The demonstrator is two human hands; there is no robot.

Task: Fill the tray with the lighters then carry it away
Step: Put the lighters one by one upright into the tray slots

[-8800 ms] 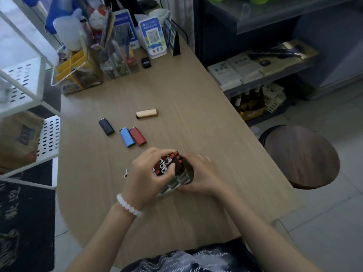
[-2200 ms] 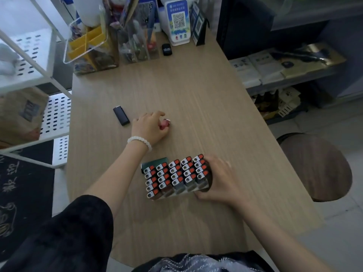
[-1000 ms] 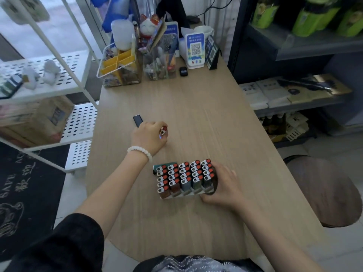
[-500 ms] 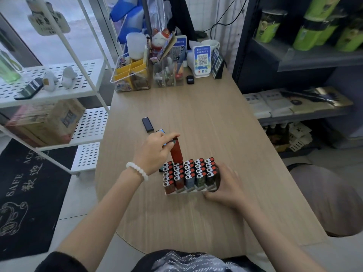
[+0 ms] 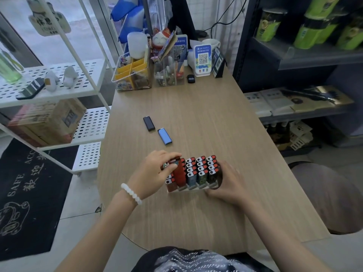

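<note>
At the near edge of the bench point(image 5: 216, 213), the tray point(image 5: 193, 187) is braced at its right end by the right hand point(image 5: 225, 183), fingers curled against its side, while a red lighter point(image 5: 179, 174) is pinched upright in the left hand point(image 5: 153, 173) over the tray's left columns. Farther back, a blue lighter point(image 5: 165, 136) and a black lighter point(image 5: 149, 123) are left flat on the bench, long axes running away and slightly leftward, beyond the left hand, judged the nearer one for the next reach.
</note>
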